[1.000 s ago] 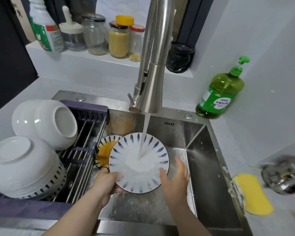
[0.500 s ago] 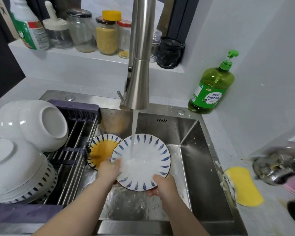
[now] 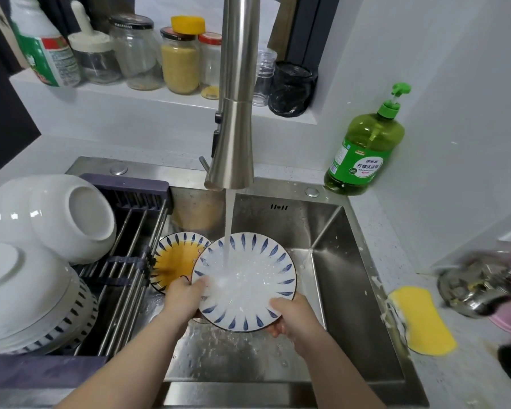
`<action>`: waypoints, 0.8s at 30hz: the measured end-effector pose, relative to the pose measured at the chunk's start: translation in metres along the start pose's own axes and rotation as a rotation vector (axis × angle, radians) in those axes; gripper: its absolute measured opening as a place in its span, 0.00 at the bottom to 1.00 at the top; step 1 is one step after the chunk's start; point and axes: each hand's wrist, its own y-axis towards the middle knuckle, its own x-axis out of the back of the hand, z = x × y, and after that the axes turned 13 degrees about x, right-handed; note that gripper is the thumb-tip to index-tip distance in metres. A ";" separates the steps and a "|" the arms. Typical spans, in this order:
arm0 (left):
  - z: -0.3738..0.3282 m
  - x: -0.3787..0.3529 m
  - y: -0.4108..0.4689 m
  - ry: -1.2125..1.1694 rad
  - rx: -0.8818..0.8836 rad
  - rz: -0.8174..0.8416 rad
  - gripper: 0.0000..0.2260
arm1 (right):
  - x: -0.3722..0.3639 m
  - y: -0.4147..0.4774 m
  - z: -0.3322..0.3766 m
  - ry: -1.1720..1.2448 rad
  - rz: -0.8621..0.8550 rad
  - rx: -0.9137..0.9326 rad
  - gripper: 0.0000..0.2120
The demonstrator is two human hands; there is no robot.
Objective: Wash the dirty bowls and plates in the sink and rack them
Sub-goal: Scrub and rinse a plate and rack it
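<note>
A white plate with blue leaf marks (image 3: pixel 248 278) is held over the steel sink (image 3: pixel 351 261) under the faucet's (image 3: pixel 235 113) running water. My left hand (image 3: pixel 185 296) grips its left rim, thumb on the face. My right hand (image 3: pixel 292 317) grips its lower right rim from beneath. A second plate with a yellow stained centre (image 3: pixel 174 261) leans in the sink behind it. The sliding rack (image 3: pixel 124 261) spans the sink's left side and carries upturned white bowls (image 3: pixel 71 216), with more stacked (image 3: pixel 27 296) nearer me.
A green dish soap bottle (image 3: pixel 363 149) stands at the sink's back right corner. A yellow sponge (image 3: pixel 419 320) lies on the right counter beside a metal pot (image 3: pixel 481 284). Jars and bottles (image 3: pixel 180 60) line the ledge behind the faucet.
My right hand moved from rubbing beside the plate's right edge to gripping its lower right rim. The plate stays under the stream, tilted slightly more towards me.
</note>
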 end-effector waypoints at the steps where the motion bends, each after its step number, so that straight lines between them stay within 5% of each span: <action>1: 0.002 -0.003 -0.003 0.004 0.026 0.030 0.07 | -0.001 0.001 -0.001 0.003 -0.019 -0.001 0.12; 5: 0.018 -0.024 -0.033 -0.087 0.102 0.229 0.09 | -0.014 0.000 -0.012 0.185 -0.160 -0.021 0.13; 9: 0.012 -0.014 -0.029 -0.023 0.107 0.081 0.03 | -0.018 -0.003 -0.018 0.126 -0.095 -0.040 0.12; 14: 0.007 -0.001 -0.011 0.147 0.072 0.009 0.14 | -0.014 -0.002 -0.011 0.050 -0.074 0.031 0.11; 19: 0.003 0.013 -0.020 0.102 0.029 0.204 0.07 | 0.008 0.000 -0.004 -0.494 -0.234 0.317 0.16; 24: 0.003 0.017 -0.028 0.043 -0.020 0.208 0.09 | 0.037 -0.005 0.014 -1.089 -0.254 0.518 0.19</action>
